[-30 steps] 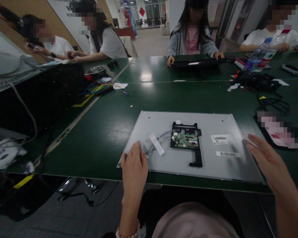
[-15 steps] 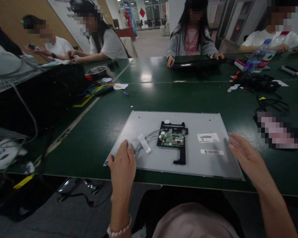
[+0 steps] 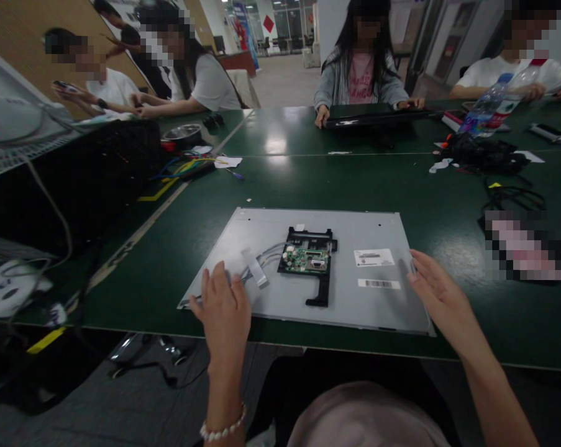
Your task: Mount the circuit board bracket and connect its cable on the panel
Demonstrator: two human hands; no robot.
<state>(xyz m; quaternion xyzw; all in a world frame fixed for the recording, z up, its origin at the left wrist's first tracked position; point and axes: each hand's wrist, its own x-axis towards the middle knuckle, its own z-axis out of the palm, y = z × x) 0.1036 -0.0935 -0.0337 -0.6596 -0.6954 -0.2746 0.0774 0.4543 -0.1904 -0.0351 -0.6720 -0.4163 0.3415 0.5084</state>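
A grey metal-backed display panel (image 3: 280,310) lies flat on the green table, near its front edge. On its back sits a black plastic bracket (image 3: 323,288) with a green circuit board (image 3: 303,257); grey cables (image 3: 269,251) run left from the board under a strip of clear tape (image 3: 255,268). Two white labels, one a barcode label (image 3: 379,284), are stuck on the right part. My left hand (image 3: 227,307) is open over the panel's lower left, fingers spread; whether it touches is unclear. My right hand (image 3: 441,295) is open, fingers stretched along the panel's right edge.
Across the table a person holds a dark flat panel (image 3: 373,118). Plastic bottles (image 3: 488,105) and black cables (image 3: 513,195) lie to the right. At left are a black box-like object (image 3: 75,167), coloured wires (image 3: 184,166) and a metal bowl (image 3: 182,133). Other people sit around.
The display panel has slid left along the table. My right hand has moved left with its edge, and my left hand's fingers have spread wider.
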